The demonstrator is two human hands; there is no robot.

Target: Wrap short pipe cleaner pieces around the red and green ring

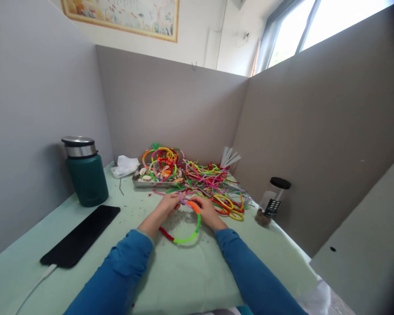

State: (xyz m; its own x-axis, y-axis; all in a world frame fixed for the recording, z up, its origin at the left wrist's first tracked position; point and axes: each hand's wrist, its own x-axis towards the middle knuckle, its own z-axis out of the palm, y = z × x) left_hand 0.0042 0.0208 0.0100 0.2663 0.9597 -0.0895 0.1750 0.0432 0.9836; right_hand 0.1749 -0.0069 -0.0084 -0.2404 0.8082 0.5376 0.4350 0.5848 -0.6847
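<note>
Both of my hands meet over the pale green table point(95, 245), just in front of me. My left hand point(167, 206) and my right hand point(206, 211) are closed on the top of a pipe-cleaner hoop point(187, 238), which curves down between them in orange, green and red sections. A purple piece point(183, 200) sits where the fingers pinch. Behind my hands lies a loose pile of coloured pipe cleaners point(213, 181). Blue sleeves cover both forearms.
A metal tray point(141, 183) with finished hoops and small bits stands at the back. A dark green flask point(85, 173) and a black phone point(82, 236) on a cable lie left. A small black-capped jar point(272, 203) stands right. Grey partitions wall the desk.
</note>
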